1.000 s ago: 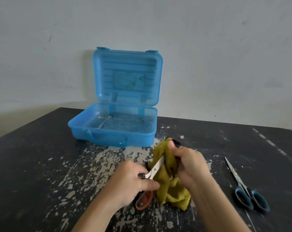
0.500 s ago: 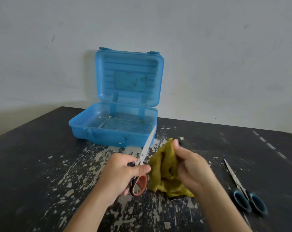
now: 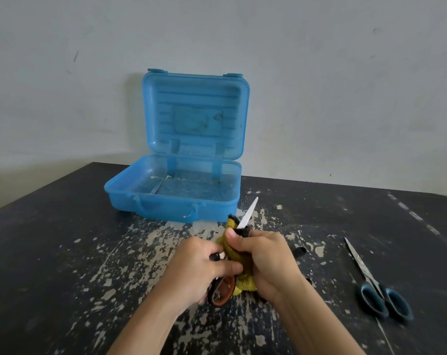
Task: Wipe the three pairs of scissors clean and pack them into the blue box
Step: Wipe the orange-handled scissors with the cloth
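Observation:
My left hand (image 3: 199, 267) grips the orange-and-black handles of a pair of scissors (image 3: 248, 212), whose blade tip points up toward the box. My right hand (image 3: 266, 260) holds an olive-green cloth (image 3: 244, 283) wrapped round the lower part of the blades. The blue box (image 3: 171, 201) stands open at the back of the table, lid upright against the wall, with nothing inside it. A second pair of scissors with dark blue handles (image 3: 381, 298) lies shut on the table to the right. A third pair is not in view.
The black table (image 3: 63, 252) has worn, flaking paint with pale patches. A grey wall rises behind the box. A small dark object (image 3: 299, 250) lies just right of my right hand.
The cloth was briefly off the blades while the scissors pointed at the box. Now my right hand has closed the cloth round the blades again, with only the tip showing.

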Available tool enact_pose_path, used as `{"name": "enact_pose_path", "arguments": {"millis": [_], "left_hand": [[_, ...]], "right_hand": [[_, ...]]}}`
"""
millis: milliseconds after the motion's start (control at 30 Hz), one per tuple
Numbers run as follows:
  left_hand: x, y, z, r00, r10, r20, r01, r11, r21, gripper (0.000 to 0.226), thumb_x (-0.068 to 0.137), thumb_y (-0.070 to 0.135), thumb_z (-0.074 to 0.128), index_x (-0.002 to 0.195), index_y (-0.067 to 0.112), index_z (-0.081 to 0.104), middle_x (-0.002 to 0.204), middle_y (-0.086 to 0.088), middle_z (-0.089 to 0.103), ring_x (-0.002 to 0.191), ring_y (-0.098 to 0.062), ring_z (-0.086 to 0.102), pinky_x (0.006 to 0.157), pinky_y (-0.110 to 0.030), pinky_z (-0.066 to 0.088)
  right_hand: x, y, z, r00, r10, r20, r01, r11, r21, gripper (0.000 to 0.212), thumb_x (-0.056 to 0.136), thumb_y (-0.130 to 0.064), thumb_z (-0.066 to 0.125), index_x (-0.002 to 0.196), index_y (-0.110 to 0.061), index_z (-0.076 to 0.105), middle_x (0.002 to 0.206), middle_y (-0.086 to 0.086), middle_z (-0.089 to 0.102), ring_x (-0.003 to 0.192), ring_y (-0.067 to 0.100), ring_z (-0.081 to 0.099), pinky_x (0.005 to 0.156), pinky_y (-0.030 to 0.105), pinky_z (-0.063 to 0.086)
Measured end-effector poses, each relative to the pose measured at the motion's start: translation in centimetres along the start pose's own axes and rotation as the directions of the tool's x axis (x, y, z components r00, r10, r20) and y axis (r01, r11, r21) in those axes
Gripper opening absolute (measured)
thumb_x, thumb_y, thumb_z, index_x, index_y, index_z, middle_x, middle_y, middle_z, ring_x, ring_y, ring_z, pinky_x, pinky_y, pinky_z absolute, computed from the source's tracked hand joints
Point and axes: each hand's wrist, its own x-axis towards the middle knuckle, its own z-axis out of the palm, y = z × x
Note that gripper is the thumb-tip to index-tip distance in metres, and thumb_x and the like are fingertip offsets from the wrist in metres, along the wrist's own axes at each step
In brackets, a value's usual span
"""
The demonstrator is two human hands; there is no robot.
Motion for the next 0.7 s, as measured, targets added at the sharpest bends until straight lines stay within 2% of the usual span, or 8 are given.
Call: {"name": "enact_pose_path", "arguments": {"millis": [167, 233, 333, 400, 500, 567, 633, 700], "left_hand": [[-0.5, -0.2, 0.1, 0.992, 0.016, 0.124, -0.028, 0.995, 0.098, 0.034, 0.074, 0.027, 0.077, 0.087, -0.004, 0.068, 0.079, -0.028, 0.068, 0.024, -0.001, 0.032, 0.033, -0.013, 0.025], [-0.4, 0.1, 0.5, 0.993, 0.025, 0.115, -0.036, 0.994, 0.099, 0.027, 0.074, 0.027, 0.077, 0.091, 0.012, 0.062, 0.07, -0.021, 0.064, 0.024, -0.002, 0.033, 0.033, -0.012, 0.025], [-0.4, 0.3, 0.7, 0.993, 0.011, 0.116, -0.016, 0.999, 0.043, 0.029, 0.073, 0.026, 0.077, 0.089, 0.019, 0.055, 0.068, -0.016, 0.063, 0.024, -0.004, 0.034, 0.032, -0.016, 0.026], [-0.5, 0.0, 0.4, 0.989, -0.008, 0.151, 0.007, 1.0, 0.006, 0.023, 0.072, 0.027, 0.077, 0.087, 0.015, 0.065, 0.074, -0.019, 0.071, 0.027, -0.01, 0.034, 0.031, -0.02, 0.025], [-0.5, -0.4, 0.1, 0.999, -0.047, 0.022, 0.048, 0.997, -0.066, 0.054, 0.073, 0.021, 0.077, 0.121, 0.004, 0.06, 0.074, -0.014, 0.071, 0.027, -0.013, 0.035, 0.03, -0.02, 0.027], [-0.1, -0.7, 0.2, 0.994, -0.098, -0.056, 0.093, 0.992, -0.086, 0.065, 0.073, 0.02, 0.078, 0.13, 0.001, 0.053, 0.074, -0.009, 0.068, 0.026, -0.013, 0.035, 0.03, -0.021, 0.028], [0.1, -0.9, 0.3, 0.989, -0.111, -0.096, 0.101, 0.99, -0.102, 0.068, 0.072, 0.019, 0.079, 0.131, -0.001, 0.051, 0.073, -0.004, 0.066, 0.027, -0.015, 0.035, 0.03, -0.021, 0.028], [0.2, -0.9, 0.2, 0.987, -0.092, -0.13, 0.072, 0.986, -0.152, 0.059, 0.07, 0.018, 0.08, 0.123, 0.001, 0.058, 0.065, -0.004, 0.066, 0.028, -0.017, 0.034, 0.03, -0.021, 0.026]], "right_hand": [[1.3, -2.0, -1.9, 0.989, -0.004, -0.149, 0.02, 0.995, 0.103, 0.042, 0.06, -0.015, 0.074, 0.09, 0.012, 0.063, 0.082, 0.02, 0.069, 0.067, 0.028, 0.067, 0.055, 0.033, 0.054], [1.6, -2.5, -2.6, 0.984, -0.047, -0.17, 0.076, 0.983, 0.169, 0.041, 0.052, -0.014, 0.073, 0.084, 0.01, 0.063, 0.075, 0.019, 0.067, 0.061, 0.026, 0.066, 0.055, 0.032, 0.055], [1.8, -2.6, -3.1, 0.987, -0.047, -0.155, 0.083, 0.968, 0.237, 0.031, 0.056, -0.013, 0.071, 0.078, 0.007, 0.063, 0.069, 0.015, 0.067, 0.058, 0.022, 0.067, 0.054, 0.031, 0.056], [2.5, -3.0, -4.2, 0.979, -0.06, -0.193, 0.13, 0.919, 0.373, 0.036, 0.062, -0.016, 0.071, 0.089, 0.008, 0.062, 0.085, 0.017, 0.068, 0.075, 0.024, 0.069, 0.07, 0.037, 0.056], [2.7, -3.9, -5.8, 0.953, -0.166, -0.253, 0.27, 0.846, 0.461, 0.034, 0.061, -0.021, 0.07, 0.088, 0.0, 0.062, 0.087, 0.011, 0.063, 0.09, 0.021, 0.062, 0.096, 0.043, 0.046], [2.1, -3.4, -5.6, 0.951, -0.251, -0.182, 0.302, 0.886, 0.352, 0.021, 0.071, -0.02, 0.067, 0.084, -0.003, 0.063, 0.079, 0.01, 0.06, 0.08, 0.016, 0.059, 0.095, 0.036, 0.047], [1.0, -2.5, -4.1, 0.926, -0.37, -0.078, 0.368, 0.929, -0.039, 0.012, 0.085, -0.015, 0.059, 0.083, -0.006, 0.067, 0.079, 0.008, 0.064, 0.072, 0.011, 0.061, 0.076, 0.021, 0.052], [0.4, -1.3, -2.5, 0.875, -0.471, 0.113, 0.471, 0.773, -0.424, 0.018, 0.091, -0.021, 0.053, 0.083, -0.014, 0.068, 0.083, -0.003, 0.066, 0.07, 0.007, 0.061, 0.065, 0.012, 0.049]]}}
